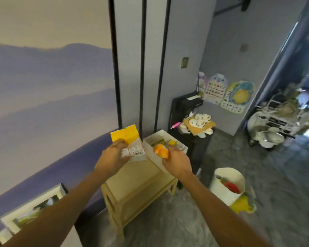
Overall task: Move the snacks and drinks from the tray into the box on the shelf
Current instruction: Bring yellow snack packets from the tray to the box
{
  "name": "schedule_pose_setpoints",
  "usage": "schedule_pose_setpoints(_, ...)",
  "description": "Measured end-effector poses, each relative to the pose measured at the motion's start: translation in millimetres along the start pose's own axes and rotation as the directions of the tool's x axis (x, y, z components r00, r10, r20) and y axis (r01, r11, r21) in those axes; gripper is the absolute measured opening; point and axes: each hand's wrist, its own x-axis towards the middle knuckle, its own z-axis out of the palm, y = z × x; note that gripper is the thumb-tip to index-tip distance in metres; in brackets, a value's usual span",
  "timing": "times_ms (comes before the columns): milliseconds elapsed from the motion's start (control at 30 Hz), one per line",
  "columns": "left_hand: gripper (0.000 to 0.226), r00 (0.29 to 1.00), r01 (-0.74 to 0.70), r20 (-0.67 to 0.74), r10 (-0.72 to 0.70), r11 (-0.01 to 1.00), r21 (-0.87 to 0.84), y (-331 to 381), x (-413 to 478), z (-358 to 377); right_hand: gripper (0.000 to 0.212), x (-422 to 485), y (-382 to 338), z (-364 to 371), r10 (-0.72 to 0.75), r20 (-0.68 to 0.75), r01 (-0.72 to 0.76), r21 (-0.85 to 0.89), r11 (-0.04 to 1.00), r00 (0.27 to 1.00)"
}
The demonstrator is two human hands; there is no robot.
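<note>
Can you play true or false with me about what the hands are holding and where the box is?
1. The left hand holds a yellow packet together with a clear wrapped snack. True.
2. The right hand is empty. False: it grips an orange packet.
3. The white box sits on the floor. False: it rests on top of the pale wooden shelf.
4. The box already has things inside it. True: yellow and green packs show over its rim.
5. A white bucket stands on the floor to the right of the shelf. True.
6. Both hands are down inside the box. False: the left hand is beside it, and the right is at its near rim.
</note>
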Motion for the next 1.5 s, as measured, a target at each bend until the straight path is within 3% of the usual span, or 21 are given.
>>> schedule_pose_setpoints(167,0.048,0.993,-0.094,0.071,0.094,0.996,-0.007,28,76,66,0.058,35,83,0,0.106,-0.013,-0.106,-0.005,0.994,0.994)
schedule_pose_setpoints(267,0.047,0.990,-0.095,0.099,0.097,0.995,-0.025,35,123,103,0.049,78,120,9,0.124,0.004,-0.124,-0.017,0.992,0.992)
schedule_pose_setpoints(367,0.045,0.991,-0.050,0.126,0.054,0.998,-0.040,34,173,134,0.037,125,143,16,0.119,0.026,-0.118,-0.050,0.992,0.993)
schedule_pose_setpoints(533,0.048,0.990,0.017,0.143,-0.008,0.998,-0.063,24,249,162,0.041,212,158,18,0.081,0.054,-0.078,-0.058,0.995,0.995)
schedule_pose_setpoints(733,0.043,0.987,0.120,0.120,-0.110,0.990,-0.077,7,312,187,0.021,304,177,41,0.039,0.104,-0.029,-0.096,0.995,0.994)
schedule_pose_setpoints(833,0.032,0.987,0.135,0.095,-0.130,0.989,-0.057,-1,331,203,0.022,350,192,63,-0.016,0.112,0.032,-0.143,0.989,0.994)
schedule_pose_setpoints(933,0.038,0.962,0.250,0.122,-0.243,0.967,-0.047,-16,348,216,0.024,397,207,91,-0.066,0.177,0.090,-0.132,0.987,0.982)
schedule_pose_setpoints(1033,0.045,0.934,0.333,0.136,-0.329,0.943,-0.008,-30,361,234,0.029,441,229,129,-0.121,0.271,0.171,-0.167,0.971,0.955)
schedule_pose_setpoints(1200,0.041,0.897,0.417,0.153,-0.415,0.909,0.018,-20,376,256,0.046,478,227,152,-0.162,0.372,0.196,-0.054,0.979,0.914)
schedule_pose_setpoints(1300,0.039,0.863,0.479,0.166,-0.478,0.877,0.034,-15,384,277,0.034,495,232,175,-0.221,0.460,0.246,0.006,0.969,0.860)
schedule_pose_setpoints(1500,0.039,0.761,0.556,0.295,-0.577,0.816,0.160,-10,384,326,0.023,492,237,207,-0.192,0.627,0.215,0.040,0.976,0.755)
